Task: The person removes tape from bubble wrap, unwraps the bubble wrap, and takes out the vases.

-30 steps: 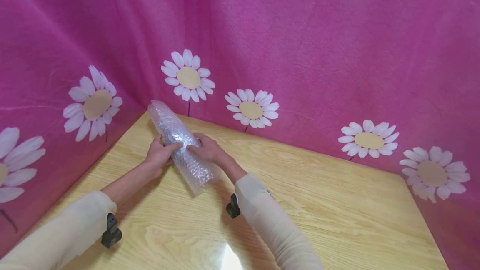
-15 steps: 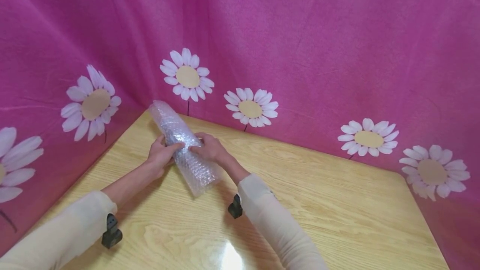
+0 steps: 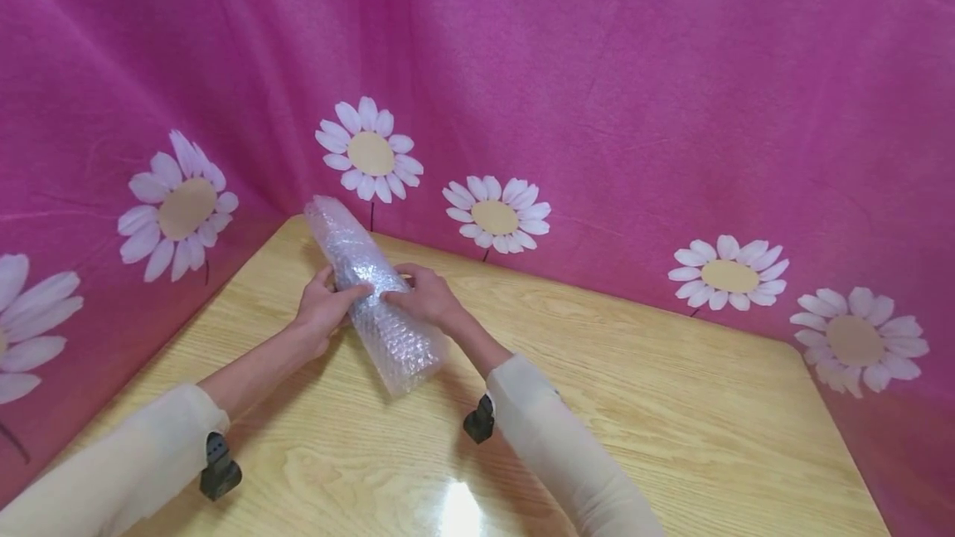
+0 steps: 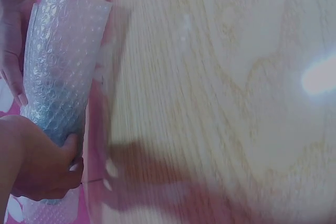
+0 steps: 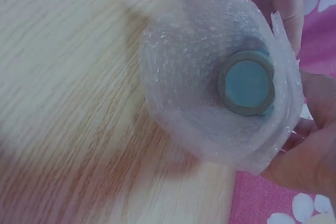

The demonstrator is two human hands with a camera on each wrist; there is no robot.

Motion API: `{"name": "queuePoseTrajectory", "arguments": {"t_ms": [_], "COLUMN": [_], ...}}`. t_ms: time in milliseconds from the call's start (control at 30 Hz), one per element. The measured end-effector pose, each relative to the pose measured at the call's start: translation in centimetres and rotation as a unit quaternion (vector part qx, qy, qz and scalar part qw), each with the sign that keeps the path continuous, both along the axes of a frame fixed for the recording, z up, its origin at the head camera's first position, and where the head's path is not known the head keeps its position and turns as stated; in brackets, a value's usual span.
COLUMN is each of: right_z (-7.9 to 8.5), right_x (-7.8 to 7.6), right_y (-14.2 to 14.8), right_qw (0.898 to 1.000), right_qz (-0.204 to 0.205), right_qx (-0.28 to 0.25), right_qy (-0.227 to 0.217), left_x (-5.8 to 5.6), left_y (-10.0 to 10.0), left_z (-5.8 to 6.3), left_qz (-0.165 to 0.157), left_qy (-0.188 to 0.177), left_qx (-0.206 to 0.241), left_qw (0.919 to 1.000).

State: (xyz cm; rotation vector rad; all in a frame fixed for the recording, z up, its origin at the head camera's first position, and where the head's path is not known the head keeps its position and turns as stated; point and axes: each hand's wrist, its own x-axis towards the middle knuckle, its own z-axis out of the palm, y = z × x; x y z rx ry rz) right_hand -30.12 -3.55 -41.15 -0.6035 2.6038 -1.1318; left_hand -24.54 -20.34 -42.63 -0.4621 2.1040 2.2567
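Inscriptions: no text, label, brand, number or sign legible in the head view, the left wrist view or the right wrist view.

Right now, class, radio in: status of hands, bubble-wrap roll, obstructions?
Left hand, right hand both gripping bubble-wrap roll. Round blue-ended object inside, visible through open end. Nothing seen in the way.

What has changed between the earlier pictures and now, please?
In the head view, the bubble-wrap roll, the left hand and the right hand have shifted slightly to the right. Both hands still grip the roll; nothing was let go.
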Motion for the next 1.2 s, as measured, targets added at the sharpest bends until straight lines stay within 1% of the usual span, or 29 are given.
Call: {"name": "queuePoseTrajectory", "arguments": {"t_ms": [267,400,533,700,867,1033,1200], "right_z": [0.6,0.8,1.1,1.3,1.6,1.8,2.1], "right_x": [0.7,1.1,1.5,2.0,2.7,3.1,3.6], "right_y": [0.7,1.0,1.5,2.2,2.9,3.4,4.1], "right_qw": [0.999,0.998,0.998,0.998,0.997,0.997,0.997], "right_qz": [-0.028,-0.036,-0.037,-0.039,-0.039,-0.035,-0.033], "right_qx": [-0.034,-0.042,-0.037,-0.033,-0.031,-0.021,-0.02], "right_qy": [-0.032,-0.044,-0.047,-0.046,-0.051,-0.058,-0.062], "left_x": [0.3,0.6,1.0,1.4,1.7,2.1,2.4], "left_y": [0.5,0.8,1.2,1.6,2.0,2.3,2.5], "left_z": [0.5,0.9,1.0,1.3,1.5,1.7,1.9], "left_qz": [-0.008,-0.009,-0.012,-0.02,-0.031,-0.042,-0.056], "left_qy": [0.002,0.004,0.014,0.022,0.023,0.021,0.022], "left_qx": [-0.037,-0.039,-0.031,-0.038,-0.061,-0.094,-0.112], "left_qw": [0.9993,0.9992,0.9993,0.9988,0.9974,0.9945,0.9919]}}
